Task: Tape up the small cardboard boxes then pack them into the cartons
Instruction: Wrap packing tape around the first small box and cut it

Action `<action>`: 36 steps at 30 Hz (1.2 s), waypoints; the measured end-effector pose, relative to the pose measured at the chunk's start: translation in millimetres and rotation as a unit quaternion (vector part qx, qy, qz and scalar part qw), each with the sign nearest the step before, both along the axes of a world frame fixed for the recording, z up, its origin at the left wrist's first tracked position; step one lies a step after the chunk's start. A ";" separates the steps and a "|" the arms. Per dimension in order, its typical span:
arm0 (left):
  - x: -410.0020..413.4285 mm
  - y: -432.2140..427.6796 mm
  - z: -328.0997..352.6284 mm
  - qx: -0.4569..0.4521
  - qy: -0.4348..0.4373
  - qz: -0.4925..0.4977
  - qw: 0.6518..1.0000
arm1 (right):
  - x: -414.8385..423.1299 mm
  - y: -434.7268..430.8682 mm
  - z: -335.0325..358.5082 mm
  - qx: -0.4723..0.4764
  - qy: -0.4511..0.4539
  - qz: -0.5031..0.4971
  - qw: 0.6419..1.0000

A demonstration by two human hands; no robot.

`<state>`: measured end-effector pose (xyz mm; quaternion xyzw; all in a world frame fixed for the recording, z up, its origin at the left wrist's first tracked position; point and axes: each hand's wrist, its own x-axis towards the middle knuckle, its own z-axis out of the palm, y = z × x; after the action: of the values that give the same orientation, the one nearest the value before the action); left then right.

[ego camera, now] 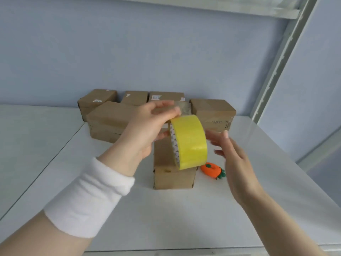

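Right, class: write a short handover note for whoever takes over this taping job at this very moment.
Left hand grips the tape roll above the near box.
Right hand is open beside the roll, holding nothing.
Other boxes stand at the back; an orange carrot-shaped thing lies right of the near box.
Done: nothing sure; the near box looks untaped.
Left: tape it, then pack. No carton is in view.

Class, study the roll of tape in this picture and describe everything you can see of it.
The tape roll is wide, glossy yellow film wound on a white core with printed marks on its rim. It is held on edge in the air over the small cardboard box. The left hand grips its top, where a clear loose end lifts. The open right hand is beside it; contact is unclear.
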<state>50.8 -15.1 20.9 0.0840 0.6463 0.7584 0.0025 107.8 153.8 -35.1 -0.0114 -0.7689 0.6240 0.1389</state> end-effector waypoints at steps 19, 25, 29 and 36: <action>-111.6 6.0 -35.5 -0.287 -0.072 -0.080 0.952 | -36.6 -51.3 13.7 -0.021 -0.020 -0.066 0.997; -122.0 2.4 -57.3 -0.223 -0.141 -0.142 0.954 | -55.9 -72.7 1.3 -0.004 0.072 -0.228 0.971; -131.0 2.7 -64.7 -0.251 -0.137 -0.187 0.940 | -55.8 -74.3 -4.2 0.008 0.113 -0.263 0.958; -131.4 2.6 -57.1 -0.300 -0.084 -0.199 0.929 | -54.7 -71.6 -5.4 0.013 0.112 -0.239 0.964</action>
<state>-80.5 -12.5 -36.2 0.1423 0.8111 0.5174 0.2327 53.0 82.1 -40.6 -0.1234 -0.7315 0.5597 0.3693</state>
